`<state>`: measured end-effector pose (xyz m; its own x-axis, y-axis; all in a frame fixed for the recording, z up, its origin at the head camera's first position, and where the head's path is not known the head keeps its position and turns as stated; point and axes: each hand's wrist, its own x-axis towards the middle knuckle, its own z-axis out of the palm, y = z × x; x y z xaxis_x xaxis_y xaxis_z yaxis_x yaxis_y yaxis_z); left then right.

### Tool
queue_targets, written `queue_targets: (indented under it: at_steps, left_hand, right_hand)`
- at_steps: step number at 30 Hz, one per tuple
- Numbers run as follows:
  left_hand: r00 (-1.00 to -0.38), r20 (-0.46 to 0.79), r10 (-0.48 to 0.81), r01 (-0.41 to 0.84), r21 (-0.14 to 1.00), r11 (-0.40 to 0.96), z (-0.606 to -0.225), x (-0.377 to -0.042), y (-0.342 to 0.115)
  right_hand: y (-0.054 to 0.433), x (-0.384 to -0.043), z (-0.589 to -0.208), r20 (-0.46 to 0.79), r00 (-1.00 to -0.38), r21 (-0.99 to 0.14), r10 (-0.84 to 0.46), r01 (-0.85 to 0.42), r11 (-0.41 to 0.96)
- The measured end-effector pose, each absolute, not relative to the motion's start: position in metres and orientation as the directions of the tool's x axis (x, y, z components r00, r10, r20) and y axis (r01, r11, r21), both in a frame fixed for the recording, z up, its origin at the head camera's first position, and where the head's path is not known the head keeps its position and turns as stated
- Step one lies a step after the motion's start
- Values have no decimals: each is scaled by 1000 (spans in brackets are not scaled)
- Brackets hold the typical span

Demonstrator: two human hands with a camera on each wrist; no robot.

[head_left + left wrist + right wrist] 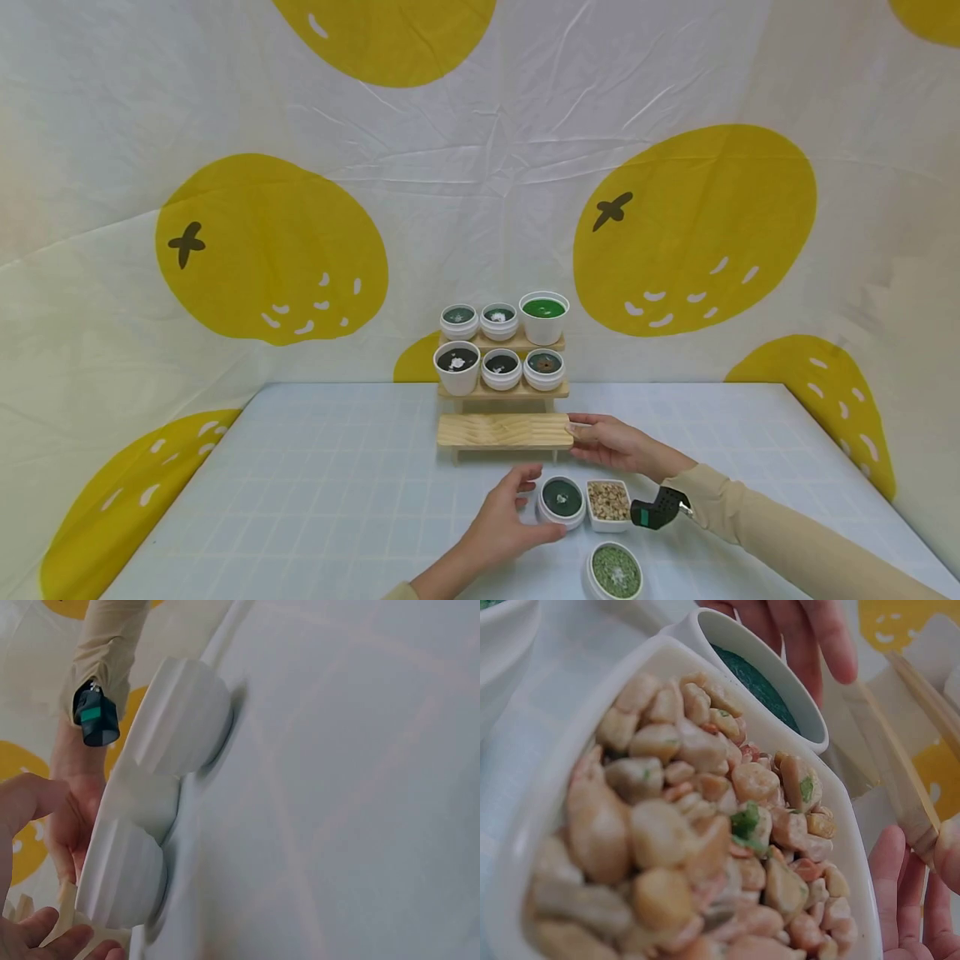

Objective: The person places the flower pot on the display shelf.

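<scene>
Gridded desk [300,483]: right hand [621,443] pinches front wooden stand [502,431], presumably to steady it; left hand [501,517], relaxed, flanks dark-green cup [562,502], contact unclear.

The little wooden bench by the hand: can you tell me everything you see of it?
The little wooden bench is pale, with wavy grain, a flat oblong top with rounded corners, and two short legs showing. It seems to stand upright on the table, lower and nearer than the wooden shelves behind it. The right hand holds its right end.
</scene>
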<state>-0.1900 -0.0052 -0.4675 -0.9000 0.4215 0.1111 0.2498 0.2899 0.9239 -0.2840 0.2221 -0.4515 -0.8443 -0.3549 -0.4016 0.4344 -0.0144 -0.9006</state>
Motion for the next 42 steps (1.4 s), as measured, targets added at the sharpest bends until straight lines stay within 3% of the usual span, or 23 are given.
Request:
queue_targets:
  at_steps: [18,42]
  left_hand:
    - [-884,144,445,251,949,192,-476,-195,5]
    - [-888,187,419,315,912,261,-486,-198,8]
  right_hand:
    - [222,-284,-449,-392,-844,-904,-365,428,-18]
    - [222,-283,-450,-398,-846,-902,-355,432,-18]
